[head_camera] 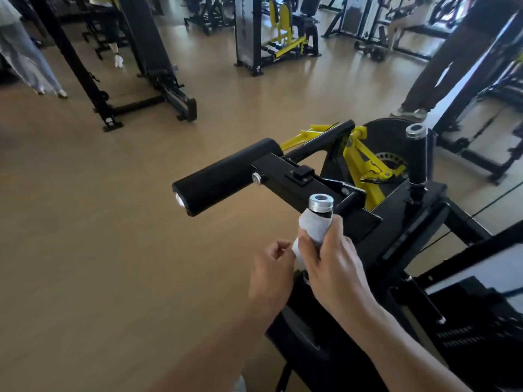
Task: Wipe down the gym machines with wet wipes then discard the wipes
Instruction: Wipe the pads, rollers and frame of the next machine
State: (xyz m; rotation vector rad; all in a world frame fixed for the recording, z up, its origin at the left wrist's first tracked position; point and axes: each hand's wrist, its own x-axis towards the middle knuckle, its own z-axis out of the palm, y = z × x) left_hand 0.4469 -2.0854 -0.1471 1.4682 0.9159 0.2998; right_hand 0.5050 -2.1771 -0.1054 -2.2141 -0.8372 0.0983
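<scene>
A black and yellow gym machine point(396, 210) fills the right half of the view. Its near upright handle has a silver cap point(321, 202) and is wrapped in a white wet wipe point(314, 226). My right hand point(336, 267) grips the wipe around that handle. My left hand point(271, 275) sits just left of it, fingers curled, its fingertips by the wipe's lower end; whether they pinch it I cannot tell. A second upright handle point(418, 154) stands farther back on the right. A black padded roller point(226, 176) sticks out to the left.
Wooden floor point(113, 222) stretches out to the left. Other black and yellow machines point(280, 32) stand at the back. A person's legs point(435, 69) are at the upper right, and another person's trouser legs point(28, 55) at the upper left.
</scene>
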